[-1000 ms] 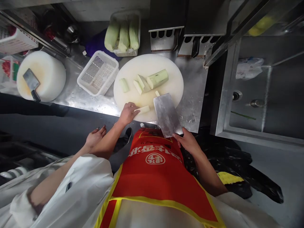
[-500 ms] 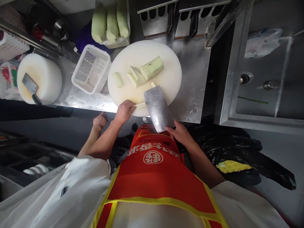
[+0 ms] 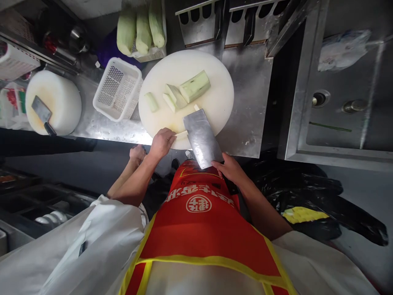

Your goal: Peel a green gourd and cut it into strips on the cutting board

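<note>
My left hand (image 3: 162,143) is closed around the end of a pale gourd strip (image 3: 181,135) at the near edge of the round white cutting board (image 3: 217,78). My right hand (image 3: 231,168) grips a cleaver (image 3: 203,139), whose broad blade lies over the strip's other end and hides it. The cleaver's handle is mostly covered by my fingers. Farther up the board lie a thick peeled gourd chunk (image 3: 195,87), cut gourd wedges (image 3: 175,97) and a small green piece (image 3: 151,101). A little pale bit (image 3: 197,107) shows beyond the blade's tip.
An open white basket (image 3: 138,92) stands left of the board; whole peeled gourds (image 3: 143,35) fill another behind. Knife racks (image 3: 201,26) line the back. Another cleaver (image 3: 41,108) rests on a thick block (image 3: 69,106). Another person's hand (image 3: 137,153) is at left. A sink (image 3: 334,157) is right.
The view has shifted slightly. The cleaver's blade has moved a little to the left over the strip. Both hands keep their hold, and the gourd pieces lie as before.
</note>
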A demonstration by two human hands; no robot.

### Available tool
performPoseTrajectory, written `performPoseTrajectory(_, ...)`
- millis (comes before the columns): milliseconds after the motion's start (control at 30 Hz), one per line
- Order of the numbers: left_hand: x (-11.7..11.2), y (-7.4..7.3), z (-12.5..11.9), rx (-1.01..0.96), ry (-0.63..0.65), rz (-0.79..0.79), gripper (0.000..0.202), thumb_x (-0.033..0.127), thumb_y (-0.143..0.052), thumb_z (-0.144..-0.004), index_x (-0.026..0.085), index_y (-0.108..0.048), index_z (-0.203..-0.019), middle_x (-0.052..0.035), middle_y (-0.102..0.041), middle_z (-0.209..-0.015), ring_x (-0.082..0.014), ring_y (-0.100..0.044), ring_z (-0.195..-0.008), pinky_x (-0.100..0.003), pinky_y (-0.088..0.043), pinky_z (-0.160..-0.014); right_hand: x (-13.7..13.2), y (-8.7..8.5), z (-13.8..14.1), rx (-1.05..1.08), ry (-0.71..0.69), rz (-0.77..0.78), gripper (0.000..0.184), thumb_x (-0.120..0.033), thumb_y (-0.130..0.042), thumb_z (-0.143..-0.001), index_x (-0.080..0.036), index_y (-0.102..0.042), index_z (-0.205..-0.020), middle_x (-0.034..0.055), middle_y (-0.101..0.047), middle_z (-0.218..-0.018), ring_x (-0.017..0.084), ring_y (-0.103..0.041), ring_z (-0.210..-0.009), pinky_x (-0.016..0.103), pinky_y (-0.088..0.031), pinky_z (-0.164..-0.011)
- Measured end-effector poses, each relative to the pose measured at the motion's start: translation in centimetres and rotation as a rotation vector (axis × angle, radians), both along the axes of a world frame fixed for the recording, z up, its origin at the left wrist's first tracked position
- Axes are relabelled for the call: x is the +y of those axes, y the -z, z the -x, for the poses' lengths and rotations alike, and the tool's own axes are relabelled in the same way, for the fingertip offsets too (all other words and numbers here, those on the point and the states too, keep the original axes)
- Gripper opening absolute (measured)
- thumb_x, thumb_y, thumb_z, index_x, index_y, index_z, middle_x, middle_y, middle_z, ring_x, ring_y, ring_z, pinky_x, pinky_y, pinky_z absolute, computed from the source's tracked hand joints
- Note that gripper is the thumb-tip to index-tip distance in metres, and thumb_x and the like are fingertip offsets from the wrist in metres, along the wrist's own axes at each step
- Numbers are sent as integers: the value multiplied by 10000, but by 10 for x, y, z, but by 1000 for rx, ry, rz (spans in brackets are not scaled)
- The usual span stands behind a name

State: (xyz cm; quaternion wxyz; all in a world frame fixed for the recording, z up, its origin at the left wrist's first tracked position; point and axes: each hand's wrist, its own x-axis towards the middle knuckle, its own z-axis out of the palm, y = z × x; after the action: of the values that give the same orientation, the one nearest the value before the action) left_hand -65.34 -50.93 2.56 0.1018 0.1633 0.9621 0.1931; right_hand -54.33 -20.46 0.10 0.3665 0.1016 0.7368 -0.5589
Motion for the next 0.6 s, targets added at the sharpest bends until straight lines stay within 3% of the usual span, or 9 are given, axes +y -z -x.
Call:
performPoseTrajectory(267,4,1,2,4,-85,-17,199,271,-565,-939,194,-748,-927,-64,-717,-895,-216,-661,-844,-337,-531,-774,16,0,-13,-21,-104,-29,235,-467,-585,-890,-261,-473,-910,-70,-587,-486,211,-607,-468,312,-433,-552)
performPoseTrajectory(467,-1,-6,4,-24,4,-35,198,248,-555,-951,196,-738,-895,-67,-730,-920,-226,-672,-905,-348,-530,-819,-13,-3,6,16,-96,-71,217,-416,-599,-889,-261,-455,-844,-47,-606,-548,208,-623,-563,310,-428,-603)
performPoseTrajectory(600,-3,-7,5,-28,-30,-26,164,237,-583,-936,192,-732,-885,-64,-716,-897,-228,-667,-890,-345,-524,-806,-15,-1,6,28,-151,-102,236,-438,-587,-893,-262,-442,-830,-37,-606,-594,205,-612,-612,314,-418,-630)
